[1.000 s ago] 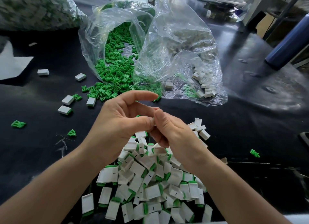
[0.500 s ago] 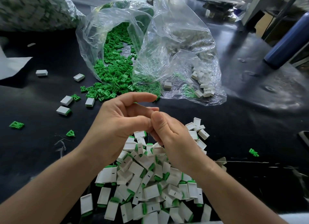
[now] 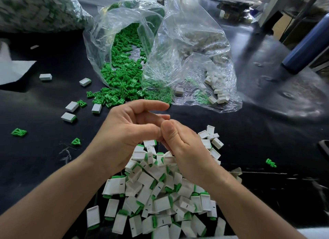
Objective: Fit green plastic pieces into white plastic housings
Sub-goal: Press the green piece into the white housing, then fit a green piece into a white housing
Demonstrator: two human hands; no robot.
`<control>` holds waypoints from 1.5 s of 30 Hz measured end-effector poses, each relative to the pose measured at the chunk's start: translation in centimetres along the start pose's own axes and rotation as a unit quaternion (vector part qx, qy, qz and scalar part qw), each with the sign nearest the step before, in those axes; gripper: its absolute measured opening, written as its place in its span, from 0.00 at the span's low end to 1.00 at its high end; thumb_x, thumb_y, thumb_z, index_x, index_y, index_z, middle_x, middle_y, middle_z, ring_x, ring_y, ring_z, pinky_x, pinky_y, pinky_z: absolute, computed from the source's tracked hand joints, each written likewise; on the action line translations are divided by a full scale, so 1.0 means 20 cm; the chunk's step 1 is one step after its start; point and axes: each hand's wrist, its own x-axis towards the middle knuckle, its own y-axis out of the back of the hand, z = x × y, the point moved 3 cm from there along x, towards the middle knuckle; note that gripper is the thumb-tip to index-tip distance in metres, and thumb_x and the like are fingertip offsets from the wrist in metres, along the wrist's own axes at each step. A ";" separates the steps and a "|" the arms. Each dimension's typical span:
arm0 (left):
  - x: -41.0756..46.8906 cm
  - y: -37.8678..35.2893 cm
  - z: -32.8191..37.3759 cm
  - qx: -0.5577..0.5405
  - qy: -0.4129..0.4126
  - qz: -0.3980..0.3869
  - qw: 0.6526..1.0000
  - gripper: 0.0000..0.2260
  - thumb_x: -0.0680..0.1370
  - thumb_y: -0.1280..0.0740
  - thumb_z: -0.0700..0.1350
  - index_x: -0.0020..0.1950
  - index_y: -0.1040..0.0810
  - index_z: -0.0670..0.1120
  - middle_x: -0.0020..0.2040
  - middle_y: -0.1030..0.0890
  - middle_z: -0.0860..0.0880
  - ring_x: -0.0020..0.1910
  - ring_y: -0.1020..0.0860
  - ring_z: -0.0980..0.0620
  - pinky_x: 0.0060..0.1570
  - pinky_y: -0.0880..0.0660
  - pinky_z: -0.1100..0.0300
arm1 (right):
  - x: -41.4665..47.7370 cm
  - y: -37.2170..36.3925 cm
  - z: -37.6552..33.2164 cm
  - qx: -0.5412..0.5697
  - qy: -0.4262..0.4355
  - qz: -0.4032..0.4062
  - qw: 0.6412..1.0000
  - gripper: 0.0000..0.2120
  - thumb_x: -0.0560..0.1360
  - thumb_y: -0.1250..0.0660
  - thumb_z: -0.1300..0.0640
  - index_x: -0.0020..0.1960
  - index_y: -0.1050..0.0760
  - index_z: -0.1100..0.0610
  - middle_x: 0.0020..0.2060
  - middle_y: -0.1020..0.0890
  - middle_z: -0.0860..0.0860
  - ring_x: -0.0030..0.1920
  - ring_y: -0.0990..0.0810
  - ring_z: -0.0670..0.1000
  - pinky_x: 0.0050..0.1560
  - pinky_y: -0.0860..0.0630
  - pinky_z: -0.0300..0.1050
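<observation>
My left hand and my right hand meet thumb to thumb above a heap of white housings with green pieces fitted in them. The fingers of both hands curl inward around something small, which they hide. Loose green pieces spill from an open clear bag beyond my hands. Empty white housings lie in a second clear bag to its right.
The black table carries stray housings and single green pieces at the left, and one green piece at the right. A full bag sits far left, a blue cylinder far right.
Both hands stay pressed together over the heap, with only small shifts of the fingers. My left index finger has straightened a little.
</observation>
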 end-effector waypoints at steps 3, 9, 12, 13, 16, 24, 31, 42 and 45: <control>0.00 0.00 0.00 -0.003 0.007 -0.003 1.000 0.17 0.59 0.33 0.30 0.43 0.18 0.45 0.38 0.16 0.42 0.36 0.17 0.49 0.35 0.22 0.62 | 0.00 0.00 0.00 0.011 0.006 -0.001 1.000 0.30 0.73 0.53 0.35 0.54 0.25 0.57 0.47 0.20 0.50 0.49 0.23 0.49 0.53 0.27 0.55; -0.01 -0.01 0.01 -0.027 0.009 -0.025 0.999 0.15 0.61 0.34 0.30 0.42 0.17 0.44 0.34 0.17 0.41 0.27 0.20 0.47 0.30 0.23 0.62 | 0.01 0.01 0.00 0.050 0.003 -0.012 0.999 0.31 0.73 0.53 0.38 0.51 0.23 0.61 0.31 0.27 0.44 0.32 0.32 0.43 0.38 0.35 0.42; 0.00 0.00 0.00 -0.014 0.019 -0.025 0.999 0.16 0.60 0.32 0.31 0.42 0.16 0.45 0.34 0.17 0.43 0.29 0.22 0.48 0.32 0.23 0.60 | 0.02 0.03 0.00 0.063 -0.009 -0.026 0.998 0.31 0.72 0.54 0.36 0.40 0.22 0.58 0.28 0.25 0.44 0.29 0.31 0.42 0.35 0.35 0.39; 0.00 0.00 0.00 -0.011 0.022 -0.026 0.999 0.17 0.59 0.30 0.29 0.43 0.16 0.45 0.35 0.16 0.43 0.30 0.21 0.47 0.33 0.22 0.60 | 0.02 0.04 0.00 0.055 -0.010 -0.028 0.998 0.31 0.72 0.54 0.35 0.36 0.23 0.56 0.25 0.26 0.43 0.28 0.31 0.41 0.34 0.35 0.36; 0.01 0.01 -0.01 -0.004 0.023 -0.009 1.000 0.19 0.58 0.28 0.35 0.47 0.20 0.45 0.35 0.16 0.45 0.31 0.19 0.51 0.33 0.22 0.63 | 0.03 0.11 0.01 0.002 -0.012 0.005 1.000 0.33 0.72 0.54 0.31 0.31 0.25 0.56 0.21 0.26 0.44 0.25 0.30 0.40 0.32 0.34 0.37; 0.00 0.00 -0.01 0.062 0.025 -0.057 0.996 0.20 0.55 0.23 0.35 0.45 0.17 0.46 0.36 0.16 0.44 0.33 0.18 0.52 0.32 0.24 0.67 | 0.06 0.42 0.10 -0.175 -0.078 0.163 0.968 0.13 0.74 0.35 0.48 0.37 0.24 0.55 0.28 0.24 0.46 0.30 0.28 0.44 0.36 0.30 0.40; 0.01 0.00 -0.03 0.098 0.025 -0.030 0.994 0.16 0.57 0.28 0.47 0.44 0.18 0.48 0.40 0.15 0.48 0.40 0.17 0.55 0.37 0.23 0.67 | 0.05 0.50 0.16 -0.260 -0.134 0.113 0.949 0.02 0.71 0.30 0.53 0.41 0.21 0.45 0.32 0.24 0.40 0.35 0.28 0.38 0.44 0.33 0.37; 0.04 0.08 -0.02 0.061 0.006 0.063 0.996 0.17 0.57 0.30 0.48 0.45 0.20 0.48 0.36 0.16 0.49 0.36 0.18 0.55 0.35 0.22 0.66 | 0.07 0.42 0.17 -0.349 -0.110 0.023 0.930 0.14 0.72 0.33 0.58 0.33 0.31 0.43 0.38 0.30 0.44 0.45 0.30 0.48 0.46 0.35 0.40; 0.05 0.08 -0.02 0.060 0.007 0.072 0.996 0.16 0.58 0.30 0.46 0.45 0.20 0.47 0.36 0.16 0.49 0.36 0.18 0.55 0.34 0.22 0.66 | 0.07 0.41 0.16 -0.355 -0.095 0.017 0.930 0.16 0.72 0.33 0.60 0.32 0.33 0.44 0.37 0.30 0.44 0.43 0.31 0.47 0.44 0.37 0.40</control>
